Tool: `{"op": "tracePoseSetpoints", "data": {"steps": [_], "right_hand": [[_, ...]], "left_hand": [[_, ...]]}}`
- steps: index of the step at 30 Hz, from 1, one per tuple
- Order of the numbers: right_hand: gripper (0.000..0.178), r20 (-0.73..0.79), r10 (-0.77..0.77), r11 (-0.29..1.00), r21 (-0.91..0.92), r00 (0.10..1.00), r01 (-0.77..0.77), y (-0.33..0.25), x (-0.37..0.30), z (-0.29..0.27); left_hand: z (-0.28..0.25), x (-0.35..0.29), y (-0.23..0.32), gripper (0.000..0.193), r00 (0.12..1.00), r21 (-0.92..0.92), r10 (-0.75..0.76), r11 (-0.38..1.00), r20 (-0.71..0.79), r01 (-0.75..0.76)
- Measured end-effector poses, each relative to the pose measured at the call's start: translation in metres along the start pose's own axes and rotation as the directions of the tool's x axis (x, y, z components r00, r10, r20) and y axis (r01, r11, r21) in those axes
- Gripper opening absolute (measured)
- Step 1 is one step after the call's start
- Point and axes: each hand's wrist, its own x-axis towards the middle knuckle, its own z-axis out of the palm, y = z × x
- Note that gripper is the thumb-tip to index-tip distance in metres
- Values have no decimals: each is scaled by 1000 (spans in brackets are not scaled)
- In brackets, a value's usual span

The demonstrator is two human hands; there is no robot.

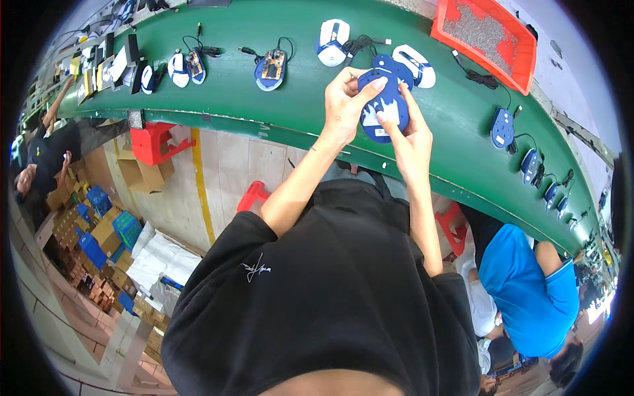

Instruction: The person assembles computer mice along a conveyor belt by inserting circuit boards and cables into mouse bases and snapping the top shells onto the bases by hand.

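Observation:
Over the near part of the green bench, I hold a blue computer mouse [374,104] with its underside facing up. My left hand [343,105] grips its left edge, thumb lying across the upper part. On the right side, my right hand [412,140] closes round it, with the thumb on the underside and a finger along the far edge. A white patch marks the mouse's underside. Just beyond it lies another blue mouse piece [395,68], partly hidden by my fingers. A white and blue mouse [419,65] rests behind that, beside a white mouse [332,42] with a black cable.
A red bin [525,63] of small grey parts stands at the far right. Mice with exposed circuit boards [271,68] lie to the left on the bench [231,92]. More blue mice [502,129] line the right side. A person in a blue shirt [528,290] is at right.

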Motion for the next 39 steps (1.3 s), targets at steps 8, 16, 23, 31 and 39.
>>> {"op": "tracePoseSetpoints", "data": {"steps": [8, 16, 23, 31, 39], "right_hand": [[51, -3, 167, 909, 387, 986, -153, -6, 3, -5], [50, -119, 311, 866, 445, 943, -230, 17, 3, -29], [39, -76, 334, 843, 470, 940, -261, 6, 8, -13], [35, -105, 298, 855, 471, 949, -217, -1, 16, -12], [30, -163, 294, 901, 376, 942, -216, -7, 5, 1]], "left_hand": [[9, -1, 9, 28, 1000, -48, 17, 999, -10, -17], [26, 69, 42, 28, 979, 205, 166, 961, 117, -187], [129, 166, 30, 46, 752, 638, 426, 405, 503, -655], [26, 2, 37, 29, 989, 726, 115, 672, 93, -147], [-1, -3, 26, 45, 970, 402, -233, 897, 72, 185]]}}
